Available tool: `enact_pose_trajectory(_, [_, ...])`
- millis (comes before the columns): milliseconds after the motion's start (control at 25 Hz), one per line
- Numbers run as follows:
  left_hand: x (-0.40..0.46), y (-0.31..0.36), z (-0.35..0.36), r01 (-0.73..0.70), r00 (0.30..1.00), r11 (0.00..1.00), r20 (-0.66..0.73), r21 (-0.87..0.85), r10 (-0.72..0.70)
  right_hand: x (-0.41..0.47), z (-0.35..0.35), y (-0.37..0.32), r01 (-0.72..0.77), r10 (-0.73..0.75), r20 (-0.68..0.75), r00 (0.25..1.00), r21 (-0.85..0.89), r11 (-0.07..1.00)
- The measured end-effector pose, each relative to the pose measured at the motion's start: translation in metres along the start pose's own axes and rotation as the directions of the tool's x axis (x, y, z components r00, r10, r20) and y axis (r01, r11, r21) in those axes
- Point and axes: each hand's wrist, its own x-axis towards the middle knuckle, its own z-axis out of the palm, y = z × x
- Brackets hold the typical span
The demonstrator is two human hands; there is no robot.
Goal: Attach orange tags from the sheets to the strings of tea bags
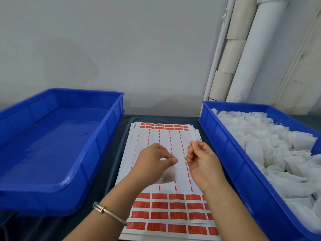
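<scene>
Both hands over tag sheet (161,171). Left hand (152,164) fingers pinched, possibly on string; right hand (199,159) curled, contents unclear. Next: peel near orange tag (159,196).

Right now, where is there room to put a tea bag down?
The left blue bin shows a bare floor. A dark strip of table runs between it and the tag sheets. The right blue bin is crowded with tea bags, and both hands hover over the sheets.
</scene>
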Motion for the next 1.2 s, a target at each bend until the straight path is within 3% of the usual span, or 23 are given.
enact_pose_trajectory(200, [-0.003, 0.000, -0.003, 0.188, 0.965, 0.928, 0.235, -0.323, -0.114, 0.005, -0.006, 0.008, -0.119, 0.123, -0.001, 0.992, 0.234, 0.965])
enact_pose_trajectory(320, [-0.010, -0.003, -0.003, 0.239, 0.957, 0.851, 0.262, -0.467, -0.125, 0.003, -0.010, 0.013, -0.174, 0.171, 0.033, 0.985, 0.219, 0.960])
enact_pose_trajectory(560, [-0.007, 0.007, -0.002, 0.218, 0.976, 0.786, 0.130, -0.578, -0.175, -0.009, -0.009, 0.028, -0.163, 0.228, 0.227, 0.947, -0.273, 0.948])
enact_pose_trajectory(680, [0.004, 0.014, 0.002, 0.266, 0.958, 0.765, 0.076, -0.586, -0.275, -0.008, -0.003, 0.030, 0.054, 0.156, 0.276, 0.948, -0.626, 0.778])
enact_pose_trajectory(880, [0.022, 0.017, 0.003, 0.283, 0.949, 0.718, 0.076, -0.636, -0.307, 0.006, 0.004, 0.031, 0.100, 0.079, 0.190, 0.979, -0.772, 0.628])
enact_pose_trajectory(1000, [0.033, 0.004, -0.003, 0.309, 0.936, 0.563, 0.139, -0.767, -0.324, 0.011, -0.004, 0.029, 0.021, 0.155, 0.210, 0.965, -0.655, 0.756])
enact_pose_trajectory(1080, [0.035, -0.008, 0.002, 0.352, 0.909, 0.473, 0.175, -0.808, -0.377, 0.014, -0.011, 0.029, -0.125, 0.219, 0.220, 0.951, -0.377, 0.918])
enact_pose_trajectory(1120, [0.034, -0.013, 0.008, 0.373, 0.894, 0.480, 0.169, -0.794, -0.414, 0.017, -0.014, 0.028, -0.192, 0.235, 0.214, 0.948, -0.204, 0.960])
enact_pose_trajectory(1200, [0.028, -0.019, 0.025, 0.390, 0.876, 0.590, 0.088, -0.707, -0.474, 0.025, -0.019, 0.026, -0.270, 0.259, 0.187, 0.947, 0.031, 0.963])
